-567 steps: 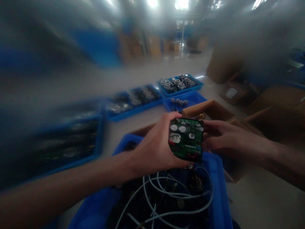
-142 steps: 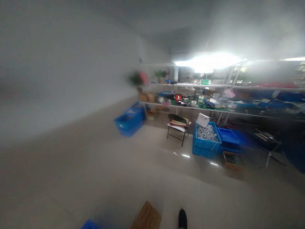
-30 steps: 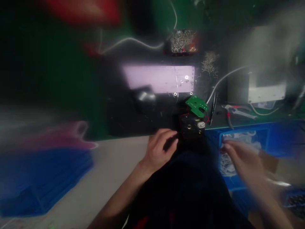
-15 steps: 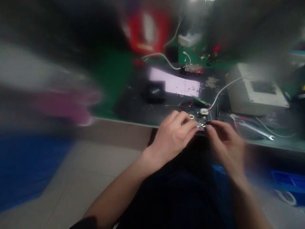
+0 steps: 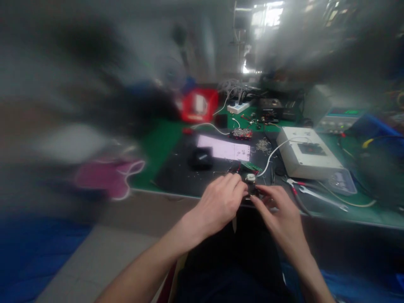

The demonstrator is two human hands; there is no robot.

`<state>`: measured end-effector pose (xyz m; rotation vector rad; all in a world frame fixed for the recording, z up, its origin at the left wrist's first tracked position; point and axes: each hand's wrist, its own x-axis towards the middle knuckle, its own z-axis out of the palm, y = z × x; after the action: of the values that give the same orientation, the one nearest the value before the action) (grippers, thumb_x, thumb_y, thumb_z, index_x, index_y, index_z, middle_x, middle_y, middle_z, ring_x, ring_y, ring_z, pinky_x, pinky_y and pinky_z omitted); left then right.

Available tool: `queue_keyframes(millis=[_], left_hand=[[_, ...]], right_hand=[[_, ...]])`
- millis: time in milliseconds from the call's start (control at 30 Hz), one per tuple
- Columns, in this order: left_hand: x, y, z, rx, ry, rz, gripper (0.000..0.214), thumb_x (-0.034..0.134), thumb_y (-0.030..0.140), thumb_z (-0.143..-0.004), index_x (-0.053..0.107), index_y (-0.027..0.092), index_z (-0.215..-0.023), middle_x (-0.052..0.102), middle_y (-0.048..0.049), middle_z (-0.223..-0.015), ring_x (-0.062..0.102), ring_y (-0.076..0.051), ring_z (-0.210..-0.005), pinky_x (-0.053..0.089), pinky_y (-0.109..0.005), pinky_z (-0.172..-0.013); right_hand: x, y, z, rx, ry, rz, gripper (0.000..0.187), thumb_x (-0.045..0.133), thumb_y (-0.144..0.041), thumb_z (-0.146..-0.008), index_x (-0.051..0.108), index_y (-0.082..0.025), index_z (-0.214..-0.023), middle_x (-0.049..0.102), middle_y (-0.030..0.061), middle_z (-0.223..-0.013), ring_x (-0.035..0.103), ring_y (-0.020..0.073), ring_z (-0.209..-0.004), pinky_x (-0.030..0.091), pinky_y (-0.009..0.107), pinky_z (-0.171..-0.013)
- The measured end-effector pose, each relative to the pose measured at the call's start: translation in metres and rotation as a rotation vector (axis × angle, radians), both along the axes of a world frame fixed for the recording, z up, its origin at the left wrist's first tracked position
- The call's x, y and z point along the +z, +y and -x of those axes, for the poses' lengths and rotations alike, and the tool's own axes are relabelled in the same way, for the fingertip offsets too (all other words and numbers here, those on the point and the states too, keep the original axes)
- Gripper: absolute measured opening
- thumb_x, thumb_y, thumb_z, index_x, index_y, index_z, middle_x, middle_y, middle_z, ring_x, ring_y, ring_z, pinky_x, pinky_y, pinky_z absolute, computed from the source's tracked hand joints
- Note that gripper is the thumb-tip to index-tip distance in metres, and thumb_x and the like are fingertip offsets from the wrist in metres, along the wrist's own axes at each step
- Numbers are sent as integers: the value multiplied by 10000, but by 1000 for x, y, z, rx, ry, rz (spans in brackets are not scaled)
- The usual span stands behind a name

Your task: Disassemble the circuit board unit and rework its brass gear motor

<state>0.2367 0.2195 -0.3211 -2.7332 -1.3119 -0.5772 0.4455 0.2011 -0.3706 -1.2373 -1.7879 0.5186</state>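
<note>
Green board (image 5: 251, 167): right of centre, off the dark unit (image 5: 251, 188); unfinished, we judge.
Left hand (image 5: 221, 198), right hand (image 5: 280, 208): at it; grips we cannot tell.

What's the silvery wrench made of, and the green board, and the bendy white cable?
The wrench looks like metal, perhaps steel: silvery, with a soft shine.

The green board seems a stiff, coated plastic-like sheet: thin and speckled, but its exact material I can't tell.

The white cable is probably matte plastic or rubber outside, since it curves smoothly.
</note>
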Motion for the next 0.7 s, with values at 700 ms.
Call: queue_keyframes(millis=[700], left_hand=[[-6, 2, 21, -69, -223, 238, 220, 474, 307, -1066, 657, 197, -1119, 632, -67, -1082, 573, -216, -1014, 530, -384, -863]], right_hand=[[12, 6, 10, 3, -106, 2, 247, 646, -404, -1043, 672, -248, -1232, 591, 28, -1186, 596, 107, -917, 528, 178, -654]])
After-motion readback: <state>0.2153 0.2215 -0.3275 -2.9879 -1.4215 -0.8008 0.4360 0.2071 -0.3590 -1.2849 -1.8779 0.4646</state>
